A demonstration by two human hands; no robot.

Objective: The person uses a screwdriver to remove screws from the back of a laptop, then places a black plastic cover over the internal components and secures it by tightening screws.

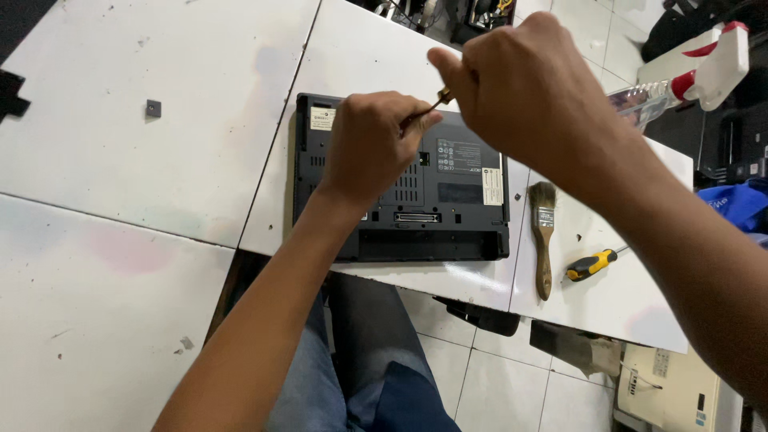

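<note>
A black laptop (404, 180), turned underside up, is laid on the white counter (160, 160) close to its near edge. A small screwdriver (428, 110) is held slanted over the laptop's far half. Its lower part is pinched by the curled fingers of the left hand (376, 144), and its top is gripped by the closed right hand (524, 84); the two hands are brought close together. Just beside the laptop's right edge a wooden-handled paintbrush (543, 236) is laid, and a yellow-and-black screwdriver (592, 264) is seen near it. A white-and-red spray bottle (704, 68) is placed towards the far right corner.
</note>
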